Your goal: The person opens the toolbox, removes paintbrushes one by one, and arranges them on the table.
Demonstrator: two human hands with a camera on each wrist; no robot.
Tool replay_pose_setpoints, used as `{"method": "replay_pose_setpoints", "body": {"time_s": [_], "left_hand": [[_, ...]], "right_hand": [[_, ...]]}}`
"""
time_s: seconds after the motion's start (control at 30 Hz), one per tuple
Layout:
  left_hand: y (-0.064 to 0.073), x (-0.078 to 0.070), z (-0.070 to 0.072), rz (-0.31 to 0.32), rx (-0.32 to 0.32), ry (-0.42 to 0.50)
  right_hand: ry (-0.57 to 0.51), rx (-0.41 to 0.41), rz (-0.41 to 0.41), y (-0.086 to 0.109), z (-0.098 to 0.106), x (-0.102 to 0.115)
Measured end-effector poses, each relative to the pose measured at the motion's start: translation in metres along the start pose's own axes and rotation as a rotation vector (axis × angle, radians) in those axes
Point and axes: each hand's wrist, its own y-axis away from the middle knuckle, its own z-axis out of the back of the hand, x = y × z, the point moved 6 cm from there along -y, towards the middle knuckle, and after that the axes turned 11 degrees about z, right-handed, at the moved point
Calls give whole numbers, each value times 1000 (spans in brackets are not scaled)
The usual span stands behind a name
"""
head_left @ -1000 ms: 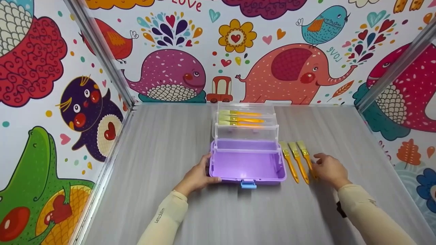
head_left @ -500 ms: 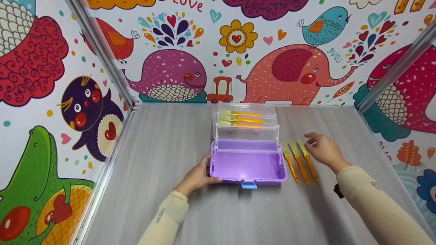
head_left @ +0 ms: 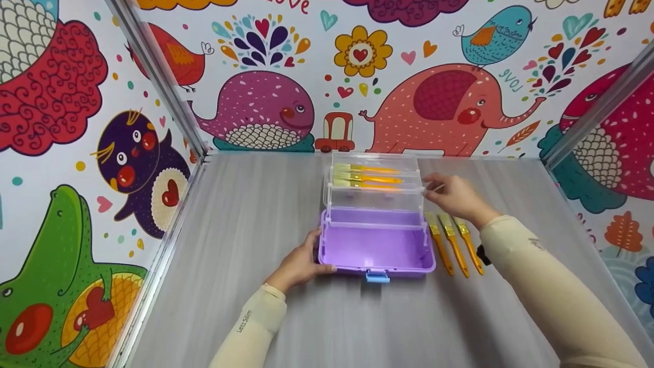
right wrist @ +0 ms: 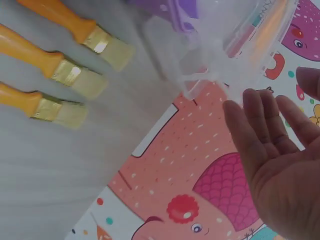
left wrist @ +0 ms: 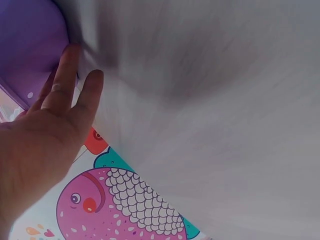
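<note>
A purple storage box [head_left: 375,248] stands with its clear tiered trays [head_left: 375,197] raised behind the base. My left hand [head_left: 301,260] holds the box's front left corner, thumb over the front rim and fingers along the side wall. My right hand [head_left: 452,194] is at the right end of the raised trays, its fingertips close to their edge; in the right wrist view the palm shows with nothing in it. Several flat paintbrushes [head_left: 378,180] with orange handles lie in the upper trays. Three more paintbrushes [head_left: 456,245] lie side by side, right of the box.
A light blue latch [head_left: 377,277] hangs at the box's front. The grey table [head_left: 245,204] is bounded by walls printed with cartoon animals [head_left: 265,110]. Metal rails [head_left: 158,76] run along the wall corners.
My right hand has moved up and left from the handles of the loose paintbrushes to the right end of the trays. My left hand stays on the box, and the paintbrushes stay in place.
</note>
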Motion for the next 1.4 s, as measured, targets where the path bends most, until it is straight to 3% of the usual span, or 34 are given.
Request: {"method": "replay_pose_setpoints", "body": {"time_s": [0.23, 0.47, 0.77, 1.07, 1.4], "left_hand": [[1, -1, 1, 4, -7, 1], [0, -1, 2, 10, -3, 4], [0, -2, 2, -8, -8, -11], [1, -3, 2, -8, -9, -7], [0, -1, 2, -5, -5, -4]], "right_hand": [[54, -5, 122, -29, -8, 24], [108, 33, 207, -56, -30, 46], [207, 58, 312, -72, -57, 63], [290, 120, 293, -75, -71, 62], [305, 122, 278, -79, -75, 64]]}}
